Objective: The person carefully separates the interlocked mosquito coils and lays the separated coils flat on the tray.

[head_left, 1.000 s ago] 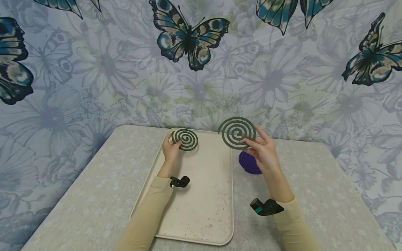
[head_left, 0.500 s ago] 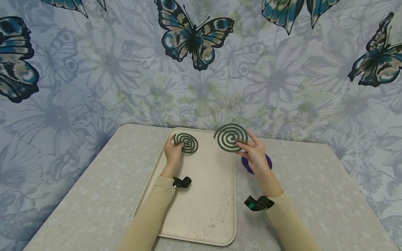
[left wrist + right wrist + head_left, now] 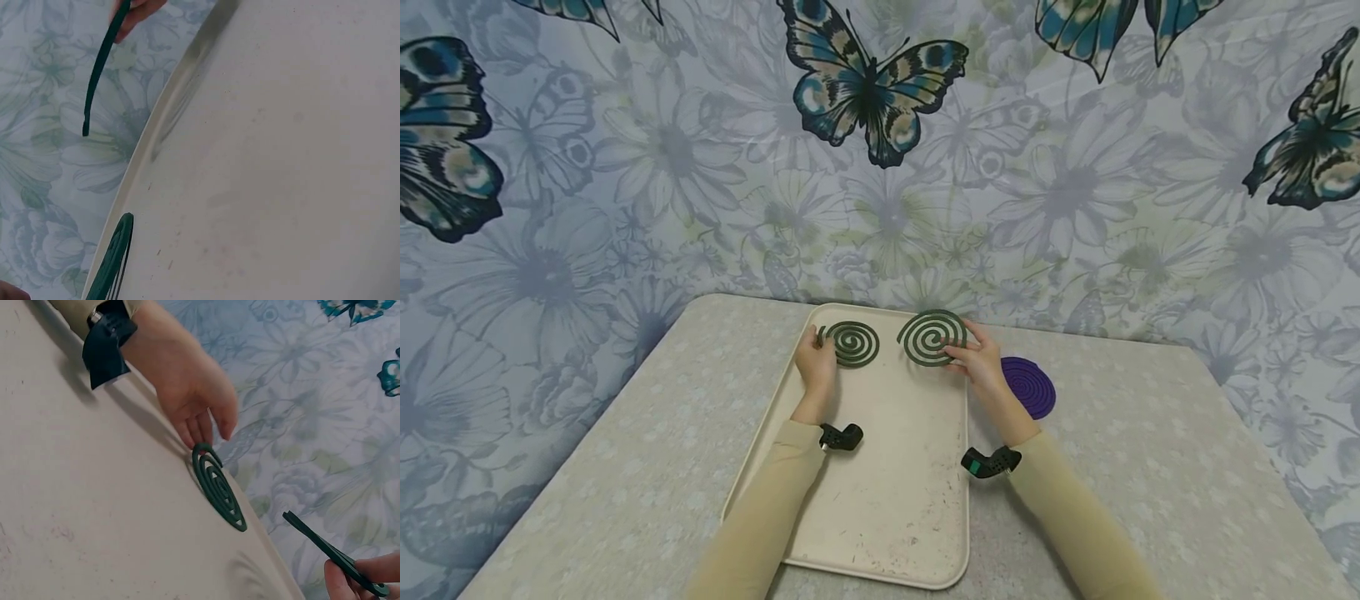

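Observation:
In the head view a green mosquito coil lies low over the far left end of a cream tray. My left hand is at its left edge; in the right wrist view that hand's thumb stands apart from the coil and the fingertips touch its rim. A second green mosquito coil is pinched by my right hand between thumb and fingers, raised over the tray's far right corner. The left wrist view shows this coil edge-on, above its shadow on the tray.
A purple spiral disc lies on the table right of the tray, partly behind my right wrist. A butterfly-patterned cloth hangs behind the table. Small dark specks mark the tray's near right part.
My right hand has moved left and down with its coil, from beyond the tray's right edge to over its corner. The left coil has come down flatter, and the left thumb has left it.

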Tool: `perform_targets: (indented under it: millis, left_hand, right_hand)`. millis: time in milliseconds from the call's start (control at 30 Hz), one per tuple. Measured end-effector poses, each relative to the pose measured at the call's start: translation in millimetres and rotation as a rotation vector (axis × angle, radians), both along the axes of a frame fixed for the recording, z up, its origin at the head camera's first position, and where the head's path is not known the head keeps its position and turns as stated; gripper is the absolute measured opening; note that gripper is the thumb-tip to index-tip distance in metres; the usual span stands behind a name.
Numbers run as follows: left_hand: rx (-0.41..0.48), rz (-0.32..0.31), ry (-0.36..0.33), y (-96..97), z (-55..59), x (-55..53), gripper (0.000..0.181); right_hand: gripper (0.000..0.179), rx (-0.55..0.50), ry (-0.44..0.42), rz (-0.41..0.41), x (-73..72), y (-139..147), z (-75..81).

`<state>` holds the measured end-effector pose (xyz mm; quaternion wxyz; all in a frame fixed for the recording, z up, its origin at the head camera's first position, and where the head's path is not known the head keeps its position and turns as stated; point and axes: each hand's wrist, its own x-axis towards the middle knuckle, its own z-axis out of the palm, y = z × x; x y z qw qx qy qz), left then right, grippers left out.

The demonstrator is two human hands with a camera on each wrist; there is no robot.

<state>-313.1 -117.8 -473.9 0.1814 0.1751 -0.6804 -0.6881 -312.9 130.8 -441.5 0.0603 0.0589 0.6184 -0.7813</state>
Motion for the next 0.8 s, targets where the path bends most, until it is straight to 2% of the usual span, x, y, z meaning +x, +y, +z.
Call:
perform_targets:
  millis: [167,333,467,633,800]
  left_hand:
    - [-0.044,0.013,0.021,2.1,-2.6,-0.7,0.046]
    - [-0.029,0.036,0.053,4.7,-0.3,-1.5,0.043]
    - [-0.023,0.045,0.071,7.1,2.3,-0.2,0.04]
    - [-0.051,0.048,0.086,7.8,0.8,-0.1,0.037]
    - [-0.088,0.047,0.104,8.8,0.3,0.7,0.033]
  right_hand:
    - [0.073,0.026,-0.022,0.006,-8.3,-6.0,-12.0]
    - [0.075,0.029,-0.031,0.001,-15.3,-11.4,-21.3]
    - [0.073,0.102,-0.055,-0.008,-18.4,-14.7,-26.2]
    - [0.066,0.248,-0.046,0.012,-16.3,-17.8,-25.2]
    - [0.066,0.303,-0.001,0.06,-11.2,-18.8,-18.1]
